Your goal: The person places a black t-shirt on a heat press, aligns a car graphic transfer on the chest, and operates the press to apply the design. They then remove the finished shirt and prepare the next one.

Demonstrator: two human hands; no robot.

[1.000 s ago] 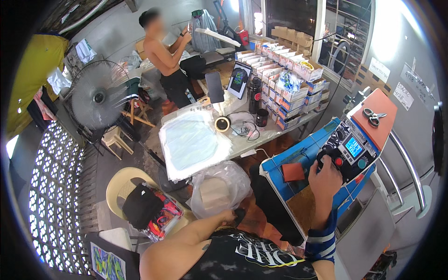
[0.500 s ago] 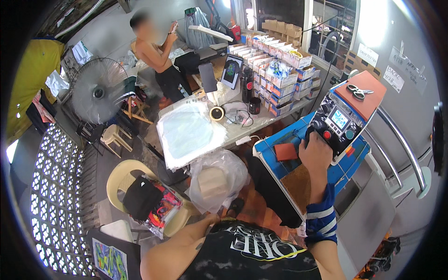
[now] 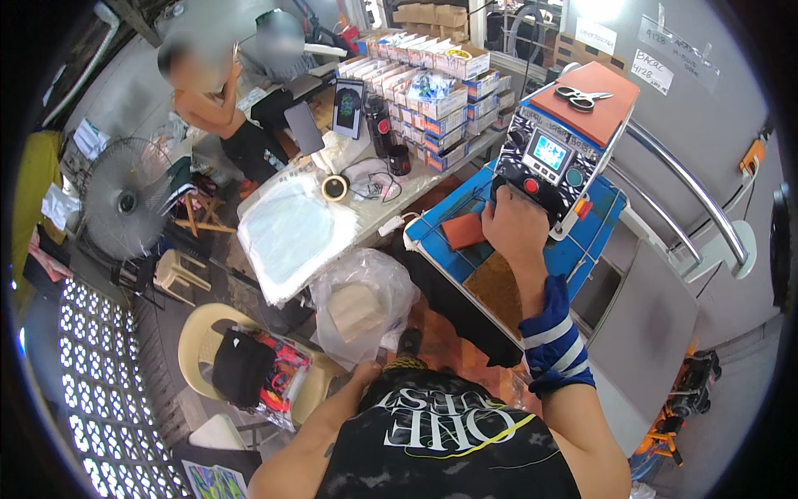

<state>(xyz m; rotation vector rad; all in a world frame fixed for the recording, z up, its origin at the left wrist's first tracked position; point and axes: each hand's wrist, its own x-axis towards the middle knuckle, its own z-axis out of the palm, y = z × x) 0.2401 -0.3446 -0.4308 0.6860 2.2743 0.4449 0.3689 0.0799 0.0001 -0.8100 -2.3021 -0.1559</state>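
Observation:
My right hand (image 3: 514,223) is at the front of a heat press's control box (image 3: 549,158), below its lit screen, with the fingers curled over a dark part there. What they grip is hidden behind the hand. A blue band with white stripes (image 3: 555,337) wraps my right forearm. Under the hand lies the blue press bed (image 3: 465,200) with a brown pad (image 3: 496,287) and a small red-brown block (image 3: 462,231). My left hand (image 3: 366,373) hangs low beside my leg, near the clear plastic bag (image 3: 366,287); its fingers do not show clearly.
Scissors (image 3: 582,98) lie on the press's orange-brown top. A table holds white sheets (image 3: 295,229), a tape roll (image 3: 334,188), a propped phone (image 3: 303,127) and stacked boxes (image 3: 440,108). Dark folded cloth rests on a cream chair (image 3: 197,341). A fan (image 3: 126,200) and another person (image 3: 216,104) are farther left.
My view has turned to the right, so the scene sits farther left and higher. My right hand stays at the control box, and my left hand remains low by my leg.

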